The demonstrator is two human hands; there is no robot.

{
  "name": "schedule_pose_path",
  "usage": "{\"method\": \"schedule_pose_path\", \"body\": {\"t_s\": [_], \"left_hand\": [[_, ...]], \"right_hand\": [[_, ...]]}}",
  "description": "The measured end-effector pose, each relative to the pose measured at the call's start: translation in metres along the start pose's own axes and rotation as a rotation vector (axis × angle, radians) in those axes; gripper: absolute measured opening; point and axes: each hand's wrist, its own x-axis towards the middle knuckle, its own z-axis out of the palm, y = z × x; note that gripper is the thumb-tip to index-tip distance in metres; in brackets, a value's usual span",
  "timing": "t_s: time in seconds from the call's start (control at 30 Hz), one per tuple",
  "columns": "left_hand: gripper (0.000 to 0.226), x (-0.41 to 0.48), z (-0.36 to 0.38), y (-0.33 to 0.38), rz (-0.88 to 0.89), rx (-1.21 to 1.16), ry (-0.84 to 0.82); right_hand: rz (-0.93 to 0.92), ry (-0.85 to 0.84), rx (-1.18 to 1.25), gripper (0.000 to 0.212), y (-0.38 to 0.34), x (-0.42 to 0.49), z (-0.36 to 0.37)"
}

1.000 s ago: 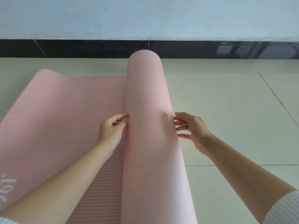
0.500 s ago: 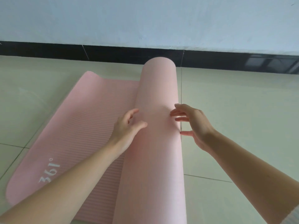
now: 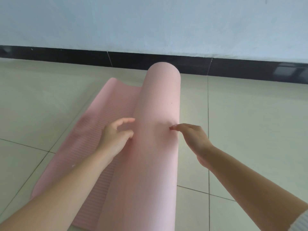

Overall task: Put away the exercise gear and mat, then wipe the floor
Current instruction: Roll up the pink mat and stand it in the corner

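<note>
- On the pale tiled floor [image 3: 250,130], near the foot of a white wall [image 3: 150,22], lies a pink mat [image 3: 155,164], partly rolled up.
- Roll [image 3: 160,100]: a thick, smooth cylinder running from the bottom edge of the view toward the black skirting [image 3: 66,55]. Its far end shows against the skirting; whether the two touch cannot be told.
- Flat part [image 3: 103,117]: a ribbed surface spread on the floor just left of the roll and joined to it. Its rounded far corner is visible.
- Left hand [image 3: 115,139]: positioned over the flat part, against the left flank of the roll. Its fingers [image 3: 128,120] are loosely curled and released, grasping nothing. The forefinger points at the roll and the thumb meets the roll's side.
- Right hand [image 3: 195,140]: reaches in from the right. Its fingers [image 3: 176,126] are straight and held together, the tips pressing the upper right side of the roll, where the surface dents slightly. Nothing is grasped.
- Both forearms are bare; a light ribbed sleeve [image 3: 301,222] shows at the lower right corner.
- Grout lines cross the floor on both sides of the mat.
</note>
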Motion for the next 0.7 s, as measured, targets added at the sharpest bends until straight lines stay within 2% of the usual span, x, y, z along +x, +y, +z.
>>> {"method": "schedule_pose_path", "body": {"t_s": [0.07,0.13,0.2,0.3,0.37,0.43,0.5,0.6,0.7], "left_hand": [[0.037,0.005,-0.007,0.001,-0.02,-0.058,0.028],[0.064,0.007,-0.012,0.003,-0.006,0.017,0.003],[0.077,0.005,-0.013,0.007,0.056,0.175,-0.038],[0.073,0.01,-0.019,0.004,0.109,0.308,-0.065],[0.067,0.018,-0.032,-0.004,0.063,0.317,-0.057],[0.063,0.024,-0.047,-0.01,0.06,0.305,-0.023],[0.055,0.027,-0.06,-0.017,0.106,0.329,0.03],[0.046,0.03,-0.079,-0.035,0.064,0.339,0.092],[0.014,0.026,-0.092,-0.037,-0.088,0.318,0.093]], "right_hand": [[-0.036,-0.073,-0.015,0.018,-0.008,0.003,0.011],[-0.03,-0.107,-0.031,0.02,-0.015,0.004,0.023],[-0.012,-0.117,0.004,0.023,-0.02,0.007,0.033],[0.032,-0.134,0.172,0.023,-0.026,0.015,0.045],[0.066,-0.077,0.259,0.018,-0.029,0.025,0.054],[0.1,0.017,0.193,0.018,-0.026,0.035,0.066],[0.129,0.038,0.065,0.03,-0.017,0.042,0.08],[0.181,-0.056,0.102,0.06,0.002,0.046,0.098],[0.234,-0.185,0.133,0.089,0.018,0.051,0.112]]}}
